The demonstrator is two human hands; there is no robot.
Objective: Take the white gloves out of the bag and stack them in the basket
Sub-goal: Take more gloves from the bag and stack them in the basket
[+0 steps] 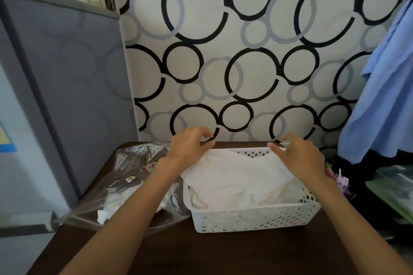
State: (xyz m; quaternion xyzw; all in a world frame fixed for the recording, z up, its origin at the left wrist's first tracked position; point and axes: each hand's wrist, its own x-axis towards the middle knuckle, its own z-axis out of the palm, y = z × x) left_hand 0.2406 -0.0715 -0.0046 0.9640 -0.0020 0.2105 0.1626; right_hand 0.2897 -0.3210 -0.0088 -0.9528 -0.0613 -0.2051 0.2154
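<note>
A white perforated plastic basket [254,219] stands on a dark brown table, filled with white gloves. One white glove [239,169] is stretched across the top of the pile. My left hand [190,145] pinches its far left edge and my right hand [299,154] pinches its far right edge, both above the basket's back rim. To the left of the basket lies a clear plastic bag [125,185] with cartoon stickers, and more white gloves [116,204] show inside it.
The dark table [223,252] runs to the front edge of view. A grey fabric cabinet [67,96] stands at the left. A circle-patterned curtain [245,51] hangs behind. Blue cloth [384,96] hangs at the right, above a green surface [393,192].
</note>
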